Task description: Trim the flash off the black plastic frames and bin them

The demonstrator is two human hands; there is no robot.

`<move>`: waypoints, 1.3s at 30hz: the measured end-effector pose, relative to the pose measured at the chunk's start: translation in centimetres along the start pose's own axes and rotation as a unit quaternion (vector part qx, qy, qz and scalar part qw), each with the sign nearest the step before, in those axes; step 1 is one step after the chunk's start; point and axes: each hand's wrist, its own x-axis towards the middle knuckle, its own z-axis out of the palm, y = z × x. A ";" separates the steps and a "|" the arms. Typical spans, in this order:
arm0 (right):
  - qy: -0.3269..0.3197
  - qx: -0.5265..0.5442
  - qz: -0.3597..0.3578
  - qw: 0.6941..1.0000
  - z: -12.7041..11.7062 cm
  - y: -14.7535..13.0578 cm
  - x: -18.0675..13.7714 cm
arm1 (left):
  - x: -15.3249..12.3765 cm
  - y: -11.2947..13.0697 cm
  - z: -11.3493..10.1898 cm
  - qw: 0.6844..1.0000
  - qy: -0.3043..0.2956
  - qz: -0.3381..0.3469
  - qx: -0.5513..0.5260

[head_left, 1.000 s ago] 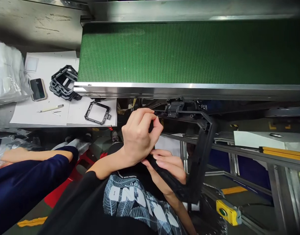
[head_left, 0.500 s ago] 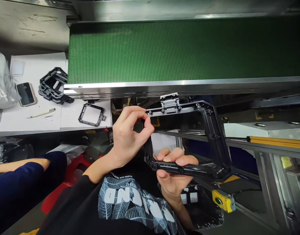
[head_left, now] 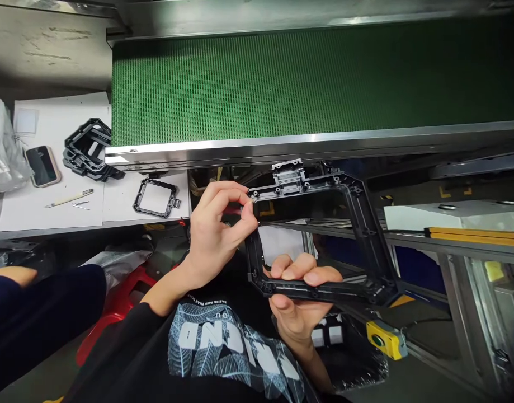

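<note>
A large black plastic frame (head_left: 368, 232) with an open middle is held up in front of my shirt. A grey hinge-like bracket (head_left: 288, 178) sits on its far edge. My right hand (head_left: 302, 296) grips the near bar, fingers inside the opening and thumb underneath. My left hand (head_left: 218, 229) pinches at the frame's far left corner, thumb against forefinger. Whether a small part is between those fingertips, I cannot make out.
A green conveyor belt (head_left: 223, 89) with a metal edge runs across the back. On the left table lie a smaller black frame (head_left: 173, 193), stacked frames (head_left: 89, 151), a phone (head_left: 42, 166) and a knife-like pen (head_left: 69, 198). A co-worker's sleeve (head_left: 51, 313) is at left.
My left hand stays pinched at the same corner, with hardly any shift. The view has tilted slightly. The co-worker's arm at left has drawn back towards the picture's edge.
</note>
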 end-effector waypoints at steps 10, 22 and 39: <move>0.022 -0.004 -0.008 1.000 -0.4 -0.3 0.3 | 0.0 -1.8 0.0 0.968 0.050 -0.152 -0.192; 0.031 -0.046 -0.038 0.998 0.1 -0.5 1.8 | -1.4 -5.5 2.1 0.912 -0.060 -0.324 -0.244; 0.022 0.002 -0.034 0.999 -0.1 -0.8 0.7 | -0.9 -3.4 1.6 0.916 -0.125 -0.273 -0.265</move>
